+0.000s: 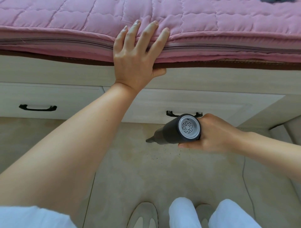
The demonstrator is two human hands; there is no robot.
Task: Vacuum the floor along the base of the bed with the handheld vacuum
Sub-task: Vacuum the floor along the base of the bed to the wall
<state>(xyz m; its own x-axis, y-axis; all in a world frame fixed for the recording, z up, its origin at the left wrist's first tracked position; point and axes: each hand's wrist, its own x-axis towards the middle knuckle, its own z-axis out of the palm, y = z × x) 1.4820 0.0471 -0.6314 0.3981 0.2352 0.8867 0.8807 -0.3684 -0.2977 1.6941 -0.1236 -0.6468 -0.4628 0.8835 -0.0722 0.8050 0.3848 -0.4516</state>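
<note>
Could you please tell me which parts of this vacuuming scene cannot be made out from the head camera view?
- Handheld vacuum grip: covered by the right hand wrapped round it.
- Right drawer handle: its middle is hidden behind the vacuum.
- Left hand thumb: mostly tucked under the mattress edge.
- Dark specks on the floor: too small to identify.
- Dark item on the bed: cut off by the top edge.

Left hand (136,53) spread flat over the edge of the pink quilt (211,21) on the bed (65,70), fingers straight. Right hand (215,135) wrapped round the dark vacuum (177,130), nozzle angled down to the floor (146,175) just before the drawer (211,105). Dark specks (156,157) scattered near the nozzle. Slippers (143,214) at the bottom.
</note>
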